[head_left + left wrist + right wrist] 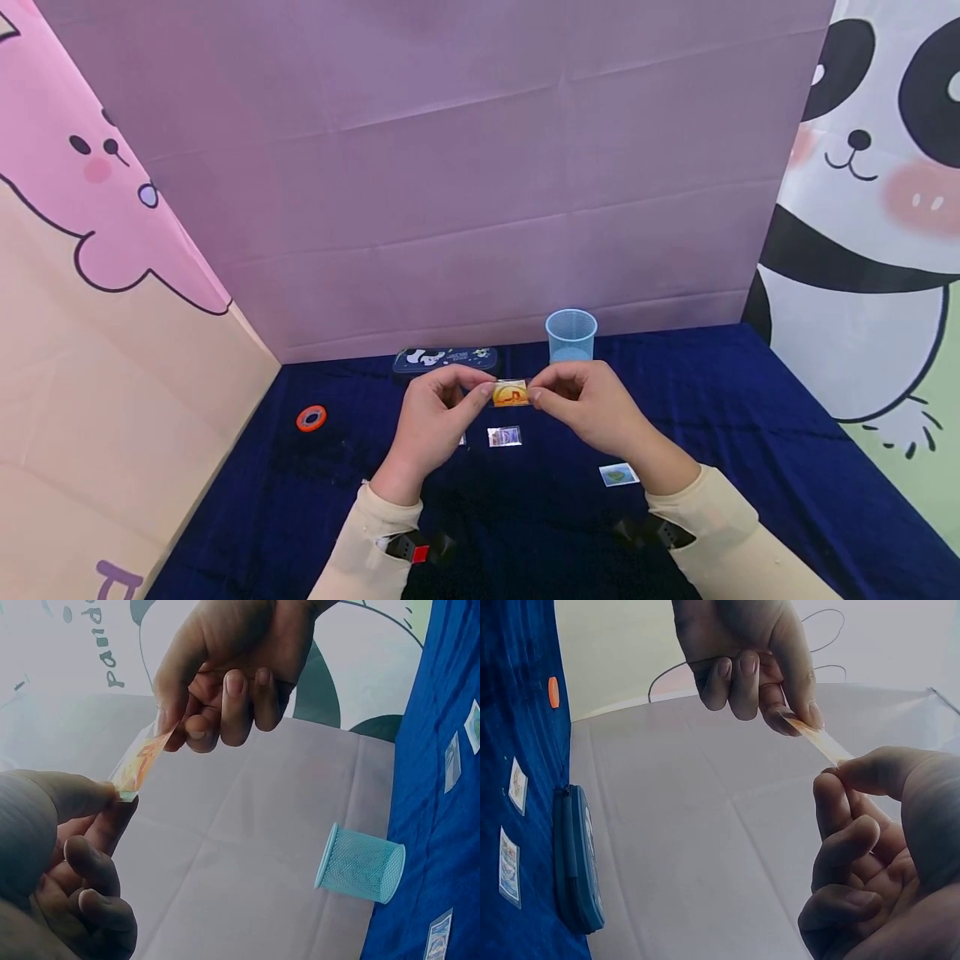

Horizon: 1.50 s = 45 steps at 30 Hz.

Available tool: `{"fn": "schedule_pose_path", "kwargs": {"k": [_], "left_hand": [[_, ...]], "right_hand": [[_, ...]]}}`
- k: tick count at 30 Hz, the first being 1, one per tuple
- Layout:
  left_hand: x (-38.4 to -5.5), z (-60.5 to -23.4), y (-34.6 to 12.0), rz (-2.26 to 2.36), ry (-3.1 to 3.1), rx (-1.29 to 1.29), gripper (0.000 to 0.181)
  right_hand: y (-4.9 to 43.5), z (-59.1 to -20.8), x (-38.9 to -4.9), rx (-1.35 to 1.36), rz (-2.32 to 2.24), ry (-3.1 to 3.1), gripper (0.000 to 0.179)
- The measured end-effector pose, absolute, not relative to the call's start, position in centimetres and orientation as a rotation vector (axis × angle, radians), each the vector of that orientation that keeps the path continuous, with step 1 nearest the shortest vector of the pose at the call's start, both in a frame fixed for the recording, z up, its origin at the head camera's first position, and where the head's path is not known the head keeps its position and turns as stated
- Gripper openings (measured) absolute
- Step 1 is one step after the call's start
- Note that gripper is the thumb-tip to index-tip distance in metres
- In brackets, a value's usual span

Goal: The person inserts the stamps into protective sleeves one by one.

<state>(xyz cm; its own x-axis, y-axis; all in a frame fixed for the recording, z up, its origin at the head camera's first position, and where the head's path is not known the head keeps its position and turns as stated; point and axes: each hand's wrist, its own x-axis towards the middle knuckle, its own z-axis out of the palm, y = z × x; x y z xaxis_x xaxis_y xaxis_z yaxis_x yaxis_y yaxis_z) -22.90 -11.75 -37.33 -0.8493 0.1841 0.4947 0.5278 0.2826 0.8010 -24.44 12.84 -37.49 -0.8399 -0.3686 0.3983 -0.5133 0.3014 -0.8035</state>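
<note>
A small yellow-orange picture card [511, 393] is held up above the table, apparently in a clear sleeve. My left hand [433, 421] pinches its left end between thumb and forefinger. The right end is pinched in the same way by my right hand [596, 412]. Seen in the left wrist view, the card [139, 766] slants between the two thumbs. Below the hands a purplish card [504, 436] lies on the cloth; another beside it is mostly hidden by my left hand. Near my right wrist lies a card with a green picture [618, 474].
On the dark blue tablecloth [247, 517], a blue pencil case [447, 358] lies at the back, with a light blue mesh cup [572, 337] to its right. An orange ring-shaped object [302, 419] sits at the left. Printed cloth walls border the table.
</note>
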Motion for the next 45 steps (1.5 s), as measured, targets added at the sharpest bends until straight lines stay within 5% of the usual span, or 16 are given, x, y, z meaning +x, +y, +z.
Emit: {"fn": "schedule_pose_path", "kwargs": {"k": [24,45], "left_hand": [[-23.4,-37.9,-11.9,-1.531,-2.279,-0.660,0.010],[-25.8,-39.9,-10.8,-1.545,-2.349,-0.590,0.008]], "right_hand": [[13.1,-37.9,-24.4,0.773,1.529,-2.435,0.004],[19.0,-41.4,-23.4,0.589,1.372,-2.561,0.005]]}}
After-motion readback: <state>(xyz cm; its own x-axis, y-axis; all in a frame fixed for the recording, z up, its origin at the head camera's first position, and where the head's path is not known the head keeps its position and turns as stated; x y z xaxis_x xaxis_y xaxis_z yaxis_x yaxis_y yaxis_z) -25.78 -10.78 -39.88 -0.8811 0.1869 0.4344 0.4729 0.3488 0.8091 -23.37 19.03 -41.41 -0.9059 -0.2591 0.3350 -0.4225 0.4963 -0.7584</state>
